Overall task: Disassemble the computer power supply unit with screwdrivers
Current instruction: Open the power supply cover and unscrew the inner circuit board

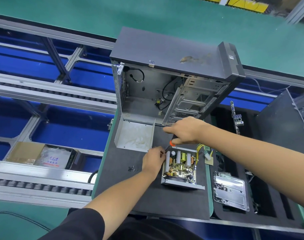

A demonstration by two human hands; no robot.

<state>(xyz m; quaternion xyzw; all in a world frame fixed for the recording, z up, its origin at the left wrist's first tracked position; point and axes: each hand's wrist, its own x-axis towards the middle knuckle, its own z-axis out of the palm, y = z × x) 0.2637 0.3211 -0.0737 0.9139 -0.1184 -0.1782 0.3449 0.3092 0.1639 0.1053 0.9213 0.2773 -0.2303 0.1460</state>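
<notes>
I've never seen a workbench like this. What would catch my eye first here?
Probably the opened power supply unit near the middle of the dark mat, its circuit board and coils bare. The right hand holds an orange-and-black screwdriver angled down at its far left corner, where the left hand pinches something small. Behind them stands a big emptied computer case, with the unit's removed metal cover at its foot.

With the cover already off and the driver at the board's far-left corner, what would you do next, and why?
Probably turn the screwdriver to back out that corner screw. The right hand grips the handle, the tip sits at the far-left corner of the open supply, and the left hand pinches there. Loose screws already lie on the mat.
</notes>
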